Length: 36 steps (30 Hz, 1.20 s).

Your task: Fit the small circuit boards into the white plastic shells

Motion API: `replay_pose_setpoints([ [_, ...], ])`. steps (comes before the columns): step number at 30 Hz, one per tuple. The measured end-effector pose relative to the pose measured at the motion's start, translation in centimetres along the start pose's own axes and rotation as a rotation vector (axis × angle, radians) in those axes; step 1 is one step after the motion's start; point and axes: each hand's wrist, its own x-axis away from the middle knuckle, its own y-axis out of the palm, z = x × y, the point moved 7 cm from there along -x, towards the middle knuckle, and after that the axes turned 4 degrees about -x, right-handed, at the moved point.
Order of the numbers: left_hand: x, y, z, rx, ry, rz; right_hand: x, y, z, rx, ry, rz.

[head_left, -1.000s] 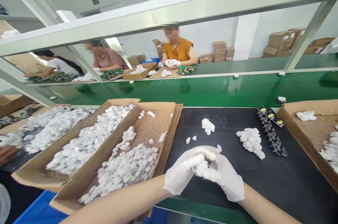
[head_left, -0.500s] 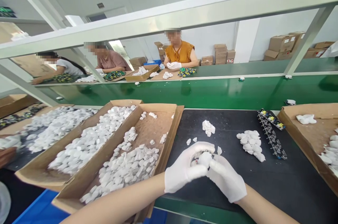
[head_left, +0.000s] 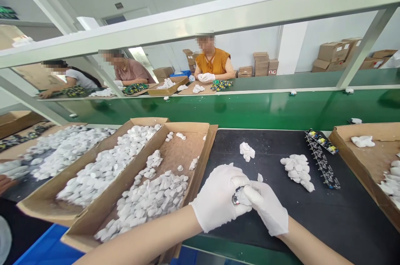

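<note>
Both of my hands wear white gloves and meet above the black mat (head_left: 340, 223). My left hand (head_left: 217, 198) is closed around a small white part with a circuit board (head_left: 241, 196), its dark and reddish bits showing at the edge. My right hand (head_left: 269, 206) grips the same part from the right, thumb on top. Fingers hide much of it. A thin white piece (head_left: 260, 178) lies just past my right fingers. Farther back on the mat are a small white clump (head_left: 247, 151) and a bigger pile of white pieces (head_left: 297, 170).
Cardboard trays of white pieces (head_left: 153, 202) stand left; another tray (head_left: 359, 173) stands right. Circuit board strips (head_left: 321, 158) lie on the mat's right side. Beyond runs a green conveyor (head_left: 193, 108) under a metal frame (head_left: 200, 21). Co-workers (head_left: 215, 63) sit opposite; a gloved hand (head_left: 12, 171) is at far left.
My left hand has turned over, its back now upward, covering the loose bits behind it. My right thumb has moved onto the part. Small pieces on the conveyor have shifted right.
</note>
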Motion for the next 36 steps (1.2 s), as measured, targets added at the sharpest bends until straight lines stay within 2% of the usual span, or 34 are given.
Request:
replay_pose_setpoints([
  [3,0.1,0.0,-0.1,0.014,-0.019,0.014,0.0,-0.1,-0.1,0.025,0.014,0.016],
  [7,0.1,0.1,-0.3,0.012,-0.070,0.017,-0.2,0.3,0.0,-0.173,-0.015,-0.030],
  [9,0.2,0.3,-0.4,-0.003,-0.081,0.014,-0.3,0.4,0.2,-0.199,-0.026,-0.041],
  [14,0.4,0.6,-0.4,-0.005,-0.067,0.012,-0.2,0.3,0.0,0.058,-0.030,0.016],
  [17,0.5,0.7,-0.5,0.016,-0.070,0.005,-0.1,0.3,-0.2,0.092,-0.047,0.030],
  [22,0.6,0.8,-0.9,0.070,-0.152,-0.020,0.2,0.5,0.3,-0.083,0.013,-0.003],
  [27,0.3,0.5,-0.6,0.081,-0.119,-0.005,0.3,1.1,-0.6,-0.110,-0.036,-0.102],
  [31,0.3,0.6,-0.6,0.102,-0.120,-0.007,0.2,1.0,-0.4,-0.147,-0.025,-0.092],
  [36,0.4,0.6,-0.8,0.132,-0.155,-0.010,0.3,1.5,0.0,-0.387,0.029,-0.143],
])
